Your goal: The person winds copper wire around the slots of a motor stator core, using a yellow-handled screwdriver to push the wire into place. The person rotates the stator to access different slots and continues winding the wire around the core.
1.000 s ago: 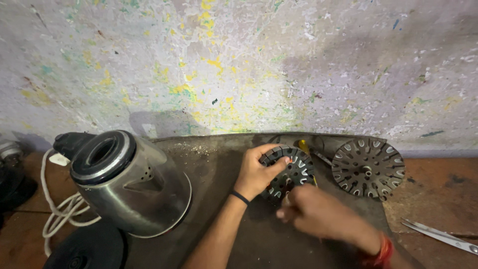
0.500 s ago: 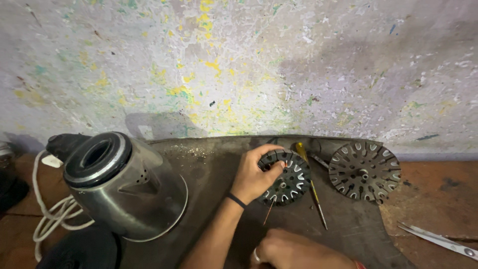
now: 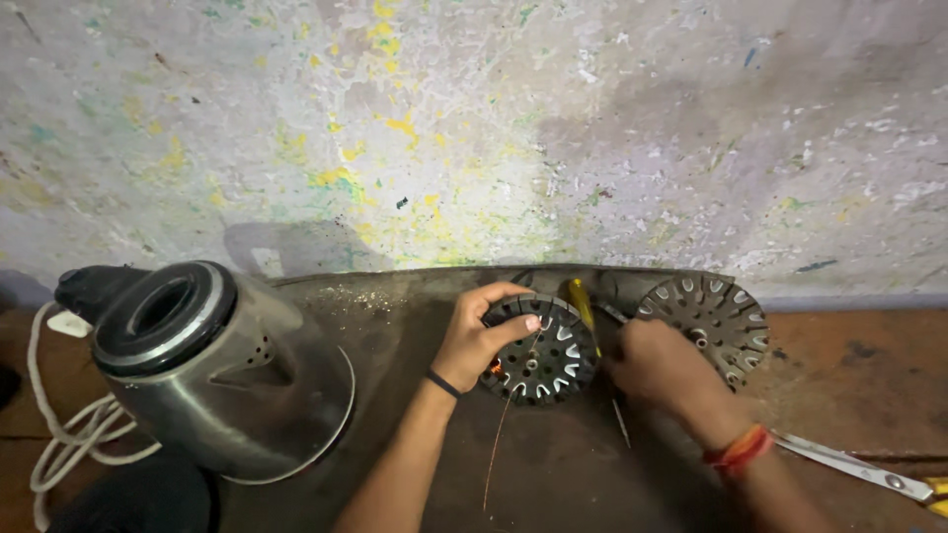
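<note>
Fingers (image 3: pixel 513 326) of the left hand (image 3: pixel 472 341) are clasping the dark, round slotted metal stator (image 3: pixel 541 349) by its rim; it looks heavy and rigid. The right hand (image 3: pixel 652 367) beside it is curled shut, its hold unclear.

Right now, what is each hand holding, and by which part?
Left hand grips the slotted round metal core by its left rim. Right hand rests beside the yellow-handled screwdriver; whether it holds anything cannot be told.
</note>
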